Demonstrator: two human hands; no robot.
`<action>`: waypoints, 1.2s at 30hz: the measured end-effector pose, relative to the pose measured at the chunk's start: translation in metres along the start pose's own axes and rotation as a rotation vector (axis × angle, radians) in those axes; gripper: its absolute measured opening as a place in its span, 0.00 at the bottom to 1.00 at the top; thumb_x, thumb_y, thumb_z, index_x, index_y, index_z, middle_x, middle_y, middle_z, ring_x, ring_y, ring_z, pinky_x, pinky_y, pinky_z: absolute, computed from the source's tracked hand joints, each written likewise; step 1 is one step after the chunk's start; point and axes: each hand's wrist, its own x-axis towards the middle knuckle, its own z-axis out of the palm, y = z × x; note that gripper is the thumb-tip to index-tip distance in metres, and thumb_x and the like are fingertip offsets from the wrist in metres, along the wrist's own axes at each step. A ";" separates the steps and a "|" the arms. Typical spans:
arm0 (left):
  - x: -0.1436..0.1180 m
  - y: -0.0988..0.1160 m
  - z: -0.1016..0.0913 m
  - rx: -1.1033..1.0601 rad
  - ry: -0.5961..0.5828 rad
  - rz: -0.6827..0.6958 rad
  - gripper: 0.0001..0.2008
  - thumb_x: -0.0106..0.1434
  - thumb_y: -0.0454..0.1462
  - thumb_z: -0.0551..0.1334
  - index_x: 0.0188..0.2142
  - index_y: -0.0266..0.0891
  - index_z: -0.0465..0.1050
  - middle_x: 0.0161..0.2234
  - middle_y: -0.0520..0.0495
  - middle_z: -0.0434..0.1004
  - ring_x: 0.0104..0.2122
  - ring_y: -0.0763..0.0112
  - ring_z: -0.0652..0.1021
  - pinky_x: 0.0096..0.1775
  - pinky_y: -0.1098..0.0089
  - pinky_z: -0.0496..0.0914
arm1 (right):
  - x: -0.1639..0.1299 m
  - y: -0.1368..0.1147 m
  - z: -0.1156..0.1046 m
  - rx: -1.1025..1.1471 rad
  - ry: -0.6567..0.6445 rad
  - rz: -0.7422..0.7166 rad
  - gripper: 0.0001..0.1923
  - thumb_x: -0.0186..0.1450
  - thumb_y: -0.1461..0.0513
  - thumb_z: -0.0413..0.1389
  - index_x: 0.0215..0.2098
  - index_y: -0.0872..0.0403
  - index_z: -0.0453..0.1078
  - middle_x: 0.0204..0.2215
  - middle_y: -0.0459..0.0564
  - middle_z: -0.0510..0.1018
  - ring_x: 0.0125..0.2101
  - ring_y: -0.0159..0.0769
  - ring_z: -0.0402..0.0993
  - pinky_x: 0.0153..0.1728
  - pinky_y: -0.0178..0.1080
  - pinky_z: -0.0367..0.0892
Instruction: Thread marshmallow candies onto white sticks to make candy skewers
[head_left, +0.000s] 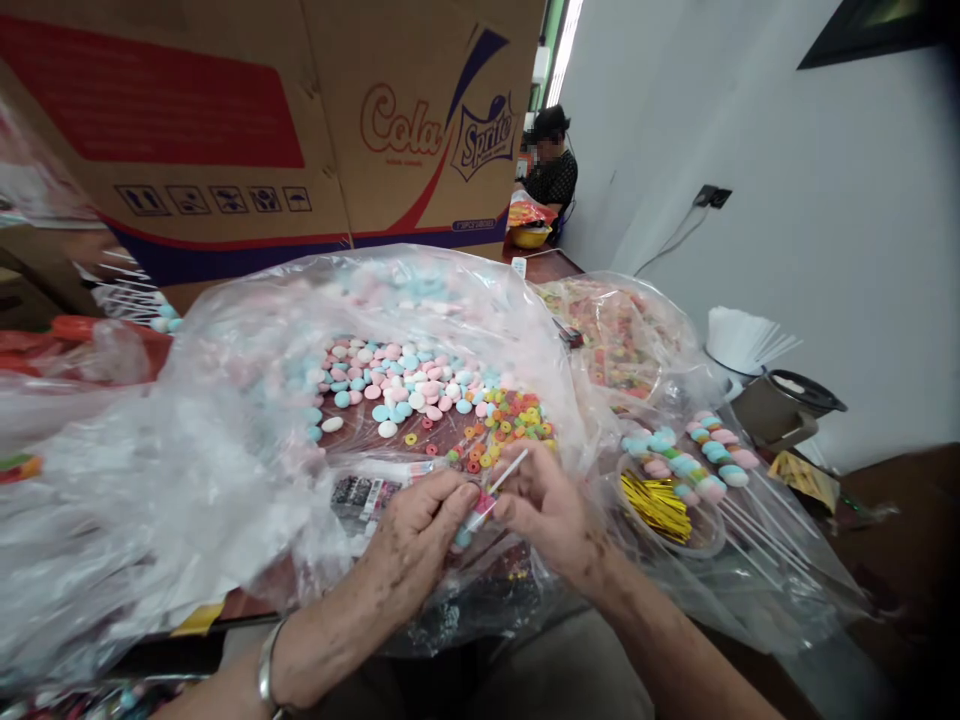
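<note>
Left hand: your left hand (420, 525) pinches the white stick (504, 472) low, steadying it; candy pieces (471, 520) sit threaded on it.
Right hand: your right hand (547, 510) grips beside it; loose sweets (420, 390) lie close, within reach.

both hands (484, 515) pinched together, fingertips meeting

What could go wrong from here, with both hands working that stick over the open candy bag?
1. The left hand and right hand pinch the white stick at candy near its lower end; a slip might drop pieces.
2. The loose candies lie on slack clear plastic, so a nudge may scatter them.
3. The finished skewers lie close by the right forearm and could get knocked.
</note>
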 end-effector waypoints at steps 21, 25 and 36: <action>-0.007 -0.004 -0.007 -0.682 -0.405 -0.556 0.14 0.48 0.43 0.67 0.24 0.30 0.77 0.19 0.41 0.78 0.14 0.67 0.77 0.14 0.74 0.70 | -0.014 0.010 0.003 -0.243 -0.167 -0.360 0.07 0.71 0.62 0.53 0.37 0.53 0.73 0.34 0.47 0.79 0.36 0.32 0.75 0.42 0.35 0.69; -0.007 -0.007 -0.013 -0.717 -0.538 -0.500 0.18 0.53 0.46 0.68 0.32 0.28 0.80 0.23 0.39 0.81 0.15 0.73 0.76 0.17 0.78 0.70 | -0.019 0.005 0.006 -0.326 -0.073 -0.425 0.08 0.71 0.65 0.50 0.37 0.53 0.71 0.31 0.45 0.77 0.33 0.31 0.73 0.38 0.33 0.68; -0.019 -0.006 -0.014 -0.548 -0.407 -0.427 0.22 0.52 0.51 0.72 0.23 0.36 0.70 0.19 0.53 0.72 0.15 0.78 0.71 0.18 0.79 0.61 | -0.042 0.003 0.020 -1.014 0.327 -0.673 0.14 0.74 0.65 0.46 0.50 0.56 0.73 0.42 0.54 0.81 0.43 0.40 0.73 0.49 0.42 0.66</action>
